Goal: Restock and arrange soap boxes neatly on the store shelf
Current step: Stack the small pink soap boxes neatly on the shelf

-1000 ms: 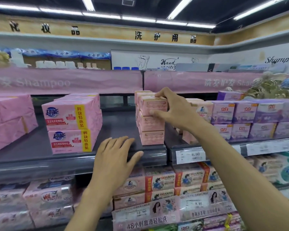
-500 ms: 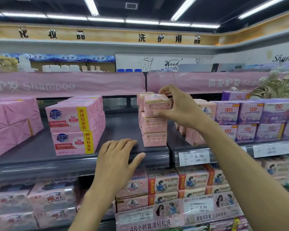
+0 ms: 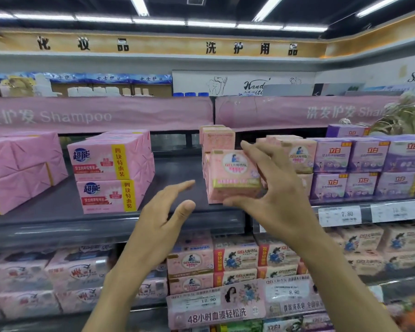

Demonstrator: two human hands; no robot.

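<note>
The soap box (image 3: 234, 174) is pink, with a round label facing the camera, and sits slightly tilted in the right hand (image 3: 276, 188), low over the front of the shelf (image 3: 58, 212); whether its bottom edge touches the shelf cannot be told. The right hand pinches it, with the thumb under the lower right corner and the fingers (image 3: 252, 152) curled over its right side and top corner. Just behind it stands a stack (image 3: 217, 137) of the same pink boxes, rising higher than the held one

The left hand (image 3: 163, 219) is spread and holds nothing, palm turned towards the box and fingers straight, hovering in front of the shelf edge just left of the box and apart from it

Further left on the same shelf are two pink packs (image 3: 110, 173) with a blue logo, one on top of the other, and more pink packs beyond them. To the right stand rows of purple boxes (image 3: 345, 164), two high, above a price tag (image 3: 339, 214) reading 7.80. A pink banner (image 3: 82, 113) marked Shampoo runs across above, and the tier below holds more pink cartons (image 3: 235, 257)
</note>
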